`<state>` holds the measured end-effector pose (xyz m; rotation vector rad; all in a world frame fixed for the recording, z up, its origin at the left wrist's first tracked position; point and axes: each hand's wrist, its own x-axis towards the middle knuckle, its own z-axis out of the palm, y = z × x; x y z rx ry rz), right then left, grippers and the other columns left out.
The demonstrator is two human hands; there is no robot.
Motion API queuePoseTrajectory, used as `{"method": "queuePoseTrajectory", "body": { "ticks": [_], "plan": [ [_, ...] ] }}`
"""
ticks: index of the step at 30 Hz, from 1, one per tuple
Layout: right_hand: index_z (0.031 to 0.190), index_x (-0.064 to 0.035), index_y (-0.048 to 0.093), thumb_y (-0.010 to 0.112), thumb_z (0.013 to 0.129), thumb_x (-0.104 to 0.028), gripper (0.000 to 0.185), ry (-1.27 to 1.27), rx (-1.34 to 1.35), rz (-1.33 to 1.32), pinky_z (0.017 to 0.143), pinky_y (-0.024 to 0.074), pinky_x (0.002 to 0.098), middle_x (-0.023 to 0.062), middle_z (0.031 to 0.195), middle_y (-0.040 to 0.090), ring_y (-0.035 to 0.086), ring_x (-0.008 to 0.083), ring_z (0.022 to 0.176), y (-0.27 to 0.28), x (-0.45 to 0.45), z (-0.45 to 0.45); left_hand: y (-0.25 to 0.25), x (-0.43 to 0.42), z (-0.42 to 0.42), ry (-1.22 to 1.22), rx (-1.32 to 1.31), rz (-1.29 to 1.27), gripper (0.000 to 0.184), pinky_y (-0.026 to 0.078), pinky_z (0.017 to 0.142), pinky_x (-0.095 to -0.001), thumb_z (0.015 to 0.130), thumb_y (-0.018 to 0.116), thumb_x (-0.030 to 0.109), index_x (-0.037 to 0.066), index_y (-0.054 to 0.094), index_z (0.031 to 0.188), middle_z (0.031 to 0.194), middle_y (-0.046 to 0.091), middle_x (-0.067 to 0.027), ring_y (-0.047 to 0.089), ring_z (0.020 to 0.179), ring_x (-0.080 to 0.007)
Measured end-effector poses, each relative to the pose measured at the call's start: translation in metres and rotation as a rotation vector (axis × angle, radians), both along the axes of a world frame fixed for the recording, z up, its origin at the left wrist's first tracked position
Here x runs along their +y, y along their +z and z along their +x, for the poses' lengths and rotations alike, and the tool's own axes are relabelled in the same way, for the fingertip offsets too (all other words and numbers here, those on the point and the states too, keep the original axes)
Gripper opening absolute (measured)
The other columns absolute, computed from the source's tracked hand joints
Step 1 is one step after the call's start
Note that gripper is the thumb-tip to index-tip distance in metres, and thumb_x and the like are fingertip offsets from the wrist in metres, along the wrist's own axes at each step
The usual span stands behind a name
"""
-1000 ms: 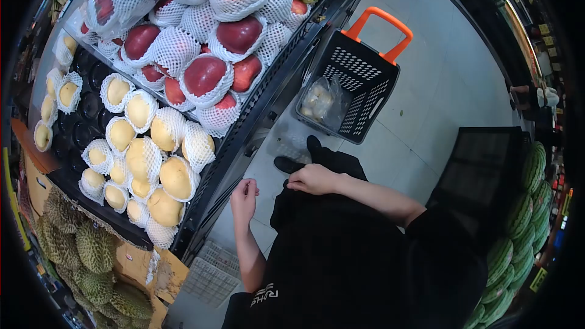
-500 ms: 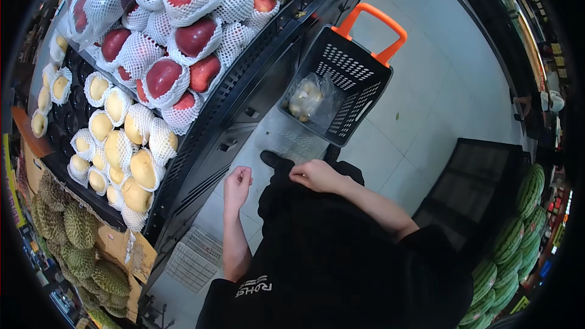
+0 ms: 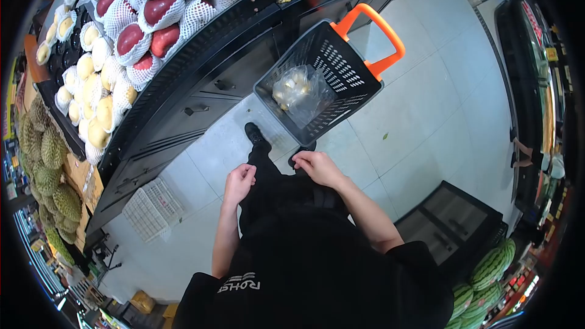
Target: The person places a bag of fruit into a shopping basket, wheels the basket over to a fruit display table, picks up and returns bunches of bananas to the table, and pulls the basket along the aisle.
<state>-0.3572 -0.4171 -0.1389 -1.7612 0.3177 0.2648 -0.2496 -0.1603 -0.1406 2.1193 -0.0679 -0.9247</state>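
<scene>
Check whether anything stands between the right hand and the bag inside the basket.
Yes: the basket's near rim lies between the right hand and the clear bag. Nothing visible covers the open top, so reaching over the rim looks possible.

Basket (image 3: 335,68) open from above; orange handle (image 3: 386,27) juts at far end; black stand (image 3: 241,68) flanks left.
</scene>
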Motion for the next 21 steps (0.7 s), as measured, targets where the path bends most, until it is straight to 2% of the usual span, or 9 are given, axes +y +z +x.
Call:
{"method": "queuePoseTrajectory", "body": {
  "ticks": [2, 6, 11, 17, 21],
  "plan": [
    [0.097, -0.002, 0.067, 0.056, 0.092, -0.016, 0.019, -0.023, -0.004, 0.037, 0.072, 0.0518, 0.0391, 0.0139, 0.086, 0.07, 0.068, 0.0319, 0.083, -0.008, -0.011, -0.006, -0.004, -0.004, -0.01, -0.004, 0.034, 0.052, 0.027, 0.05, 0.056, -0.0262, 0.094, 0.059, 0.023, -0.003, 0.066, 0.095, 0.067, 0.065, -0.0066, 0.063, 0.06, -0.0116],
    [0.091, -0.0002, 0.068, 0.06, 0.09, -0.016, 0.018, -0.042, 0.037, 0.06, 0.069, 0.0521, 0.0344, 0.0121, 0.079, 0.071, 0.069, 0.0252, 0.075, -0.022, -0.029, -0.004, -0.021, 0.0, -0.013, 0.043, 0.056, 0.035, 0.025, 0.05, 0.055, -0.0266, 0.094, 0.059, 0.022, -0.002, 0.065, 0.093, 0.065, 0.063, -0.0059, 0.061, 0.056, -0.0117],
    [0.09, -0.0002, 0.068, 0.061, 0.09, -0.016, 0.017, -0.081, 0.144, 0.117, 0.067, 0.0519, 0.0311, 0.0105, 0.073, 0.07, 0.069, 0.0177, 0.07, -0.019, -0.044, 0.002, -0.047, 0.008, -0.004, 0.277, 0.213, 0.032, 0.021, 0.049, 0.052, -0.0268, 0.092, 0.059, 0.022, 0.002, 0.064, 0.09, 0.064, 0.061, -0.0045, 0.058, 0.053, -0.0122],
    [0.097, 0.0007, 0.068, 0.059, 0.092, -0.013, 0.017, -0.212, 0.137, 0.035, 0.068, 0.0522, 0.0289, 0.0103, 0.076, 0.071, 0.069, 0.0164, 0.072, -0.025, -0.072, 0.0, -0.098, 0.025, 0.012, 0.444, 0.34, 0.129, 0.019, 0.049, 0.05, -0.0278, 0.092, 0.059, 0.024, 0.005, 0.062, 0.093, 0.066, 0.061, -0.0044, 0.058, 0.054, -0.0122],
    [0.104, 0.0053, 0.065, 0.055, 0.094, -0.007, 0.019, -0.278, 0.142, 0.008, 0.073, 0.0523, 0.0293, 0.0116, 0.084, 0.072, 0.069, 0.0157, 0.079, -0.026, -0.098, 0.019, -0.115, 0.007, 0.042, 0.482, 0.381, 0.123, 0.019, 0.049, 0.05, -0.028, 0.092, 0.058, 0.024, 0.005, 0.062, 0.094, 0.067, 0.061, -0.0049, 0.058, 0.055, -0.0123]
  ]
}}
